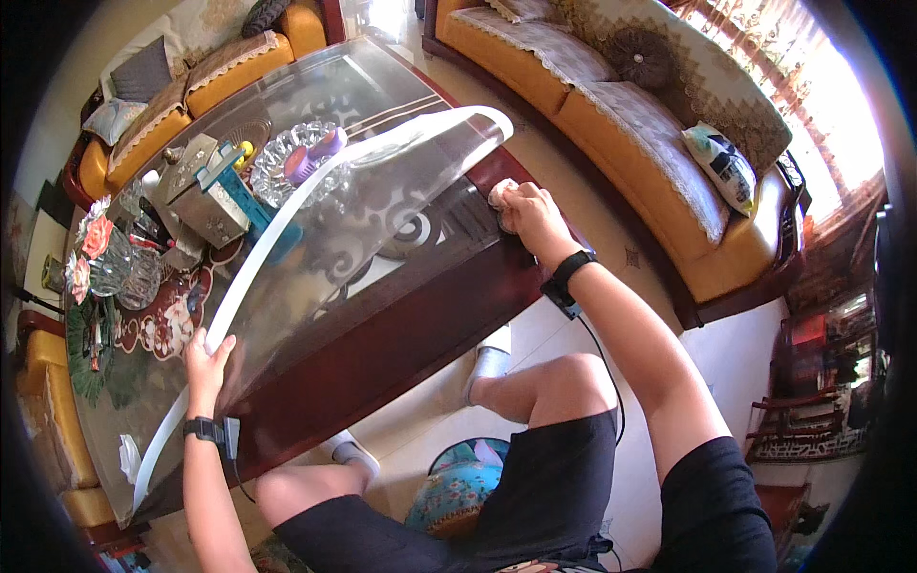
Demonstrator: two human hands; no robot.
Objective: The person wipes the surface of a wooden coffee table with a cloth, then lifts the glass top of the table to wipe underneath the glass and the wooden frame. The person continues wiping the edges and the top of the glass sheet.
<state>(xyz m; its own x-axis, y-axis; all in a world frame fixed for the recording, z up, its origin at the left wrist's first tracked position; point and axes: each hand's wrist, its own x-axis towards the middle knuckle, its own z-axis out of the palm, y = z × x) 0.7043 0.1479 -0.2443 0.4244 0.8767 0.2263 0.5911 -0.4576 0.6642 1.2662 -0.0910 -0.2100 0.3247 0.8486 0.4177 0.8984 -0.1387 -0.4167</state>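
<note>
My left hand (204,368) grips the edge of a clear plastic table cover (325,258), thumb on one side and fingers on the other. The near part of the cover is lifted and folded back, its edge curving like a white band. My right hand (535,218) is closed on a crumpled pale cloth (499,194), pressed to the dark reddish-brown tabletop near its right corner. Whether the cloth is fabric or tissue I cannot tell. Under the raised cover, a dark glossy table surface with pale scroll patterns shows.
On the table stand a glass bowl (270,164) with purple items, a silvery box (199,205), a blue holder (232,196) and a glass vase (138,277) near pink flowers. A crumpled tissue (129,458) lies at the left. Orange sofas (611,143) stand beyond; a floral stool (457,492) is below.
</note>
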